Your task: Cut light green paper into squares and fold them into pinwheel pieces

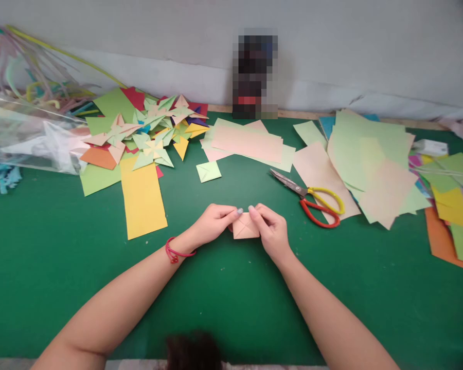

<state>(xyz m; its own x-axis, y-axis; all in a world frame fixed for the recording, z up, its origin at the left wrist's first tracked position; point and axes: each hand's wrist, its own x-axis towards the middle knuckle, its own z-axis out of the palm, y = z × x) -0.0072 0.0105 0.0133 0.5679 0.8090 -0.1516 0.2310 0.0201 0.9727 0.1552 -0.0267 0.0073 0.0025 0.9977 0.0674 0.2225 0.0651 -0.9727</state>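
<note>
Between my two hands is a small folded square of pink paper with creases crossing at its middle. My left hand pinches its left edge, thumb on top. At the upper right corner my right hand grips it the same way; the fingers beneath are hidden. Just beyond my left hand lies a similar folded green paper square, flat on the green table. Scissors with one yellow and one red handle rest to the right, blades partly apart and pointing to the far left.
Folded paper stars are heaped at the back left, beside a yellow paper sheet and a clear plastic bag. Pink and green sheets pile at the right. A blurred-out dark object stands against the wall.
</note>
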